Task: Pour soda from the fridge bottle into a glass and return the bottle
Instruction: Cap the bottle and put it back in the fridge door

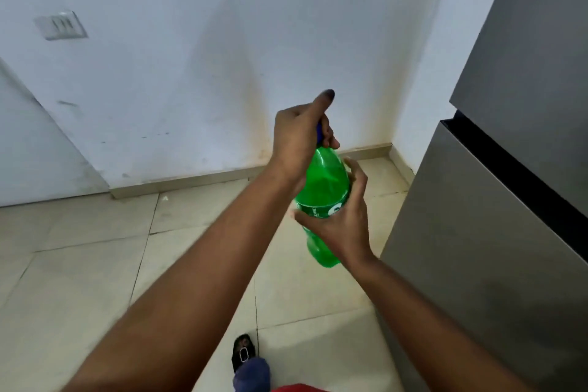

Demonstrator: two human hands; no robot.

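A green plastic soda bottle (pixel 323 188) is held upright in mid-air, just left of the fridge. My right hand (pixel 342 219) wraps around its labelled middle from the right. My left hand (pixel 300 130) is closed over the top, fingers around the blue cap (pixel 319 134), thumb sticking up. The bottle's lower part shows below my right hand. No glass is in view.
A grey two-door fridge (pixel 496 216) fills the right side, both doors shut. A white wall with a switch plate (pixel 60 25) stands ahead, above a beige tiled floor (pixel 95 264). My foot in a dark sandal (pixel 245 356) is at the bottom.
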